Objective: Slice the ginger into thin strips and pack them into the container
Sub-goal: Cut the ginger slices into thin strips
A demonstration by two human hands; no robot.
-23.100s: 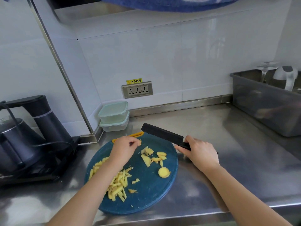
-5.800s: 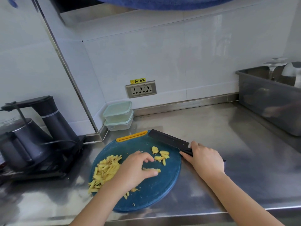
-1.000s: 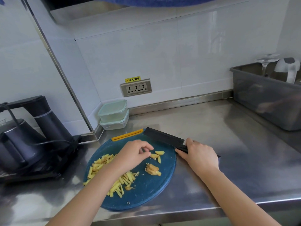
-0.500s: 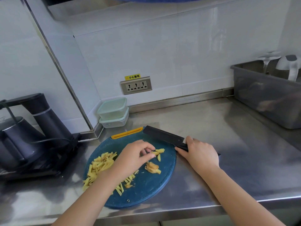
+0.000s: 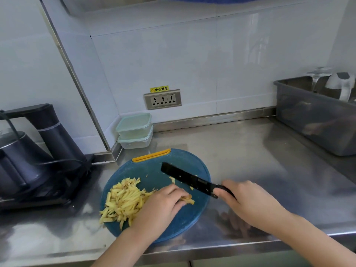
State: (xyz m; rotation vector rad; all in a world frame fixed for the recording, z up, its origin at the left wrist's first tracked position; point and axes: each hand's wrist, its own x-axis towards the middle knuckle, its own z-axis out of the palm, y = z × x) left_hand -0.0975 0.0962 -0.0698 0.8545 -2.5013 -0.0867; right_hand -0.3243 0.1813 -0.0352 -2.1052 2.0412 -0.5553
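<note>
A round blue cutting board (image 5: 181, 222) with an orange handle lies on the steel counter. A heap of yellow ginger strips (image 5: 123, 201) covers its left side. My left hand (image 5: 163, 205) lies on the board with curled fingers holding down a small stack of ginger slices (image 5: 187, 199). My right hand (image 5: 248, 203) grips the handle of a black knife (image 5: 186, 179), whose blade hangs over the board just beyond the stack. A few loose ginger bits (image 5: 173, 179) lie by the blade. Two stacked lidded containers (image 5: 134, 131) stand at the back wall.
A dark kettle and water dispenser (image 5: 34, 157) with a cable stands left of the board. A grey bin (image 5: 316, 116) holding a glass and a jug sits at the right rear. A wall socket (image 5: 162, 99) is above the containers. The counter's front edge runs just below the board.
My left hand has moved from the loose slices at the board's far side back to the gathered stack and now holds it down. The knife has lifted over the board.
</note>
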